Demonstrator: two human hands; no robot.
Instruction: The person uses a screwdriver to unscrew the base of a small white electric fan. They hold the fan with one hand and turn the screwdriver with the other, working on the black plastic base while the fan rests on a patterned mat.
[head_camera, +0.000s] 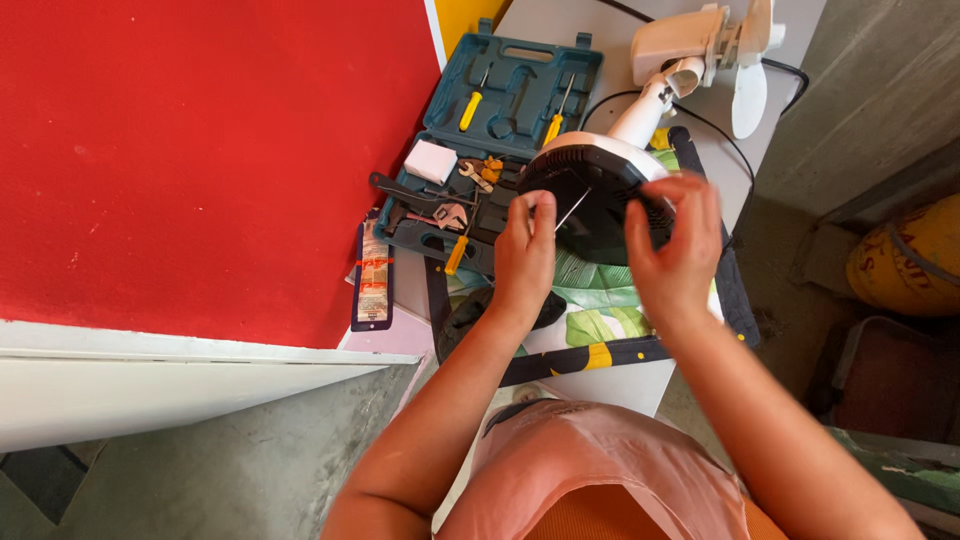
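I see fan base (597, 200) on mat (600, 320), centre of surface (560, 30); toolcase (500, 110) at its 10 o'clock; fan head (700, 45) at 1 o'clock.

A pale grey surface (600, 385) carries a leaf-patterned cloth with a dark border (600, 320). On the cloth rests the round black base of a white fan (598, 200). Just left of it, an open teal tool case (500, 130) lies on the surface, holding yellow-handled screwdrivers and a wrench. A flat printed packet (373, 280) lies beside the case's near corner.

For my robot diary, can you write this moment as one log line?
left hand: holds thin rod | right hand: on fan base | toolbox: open
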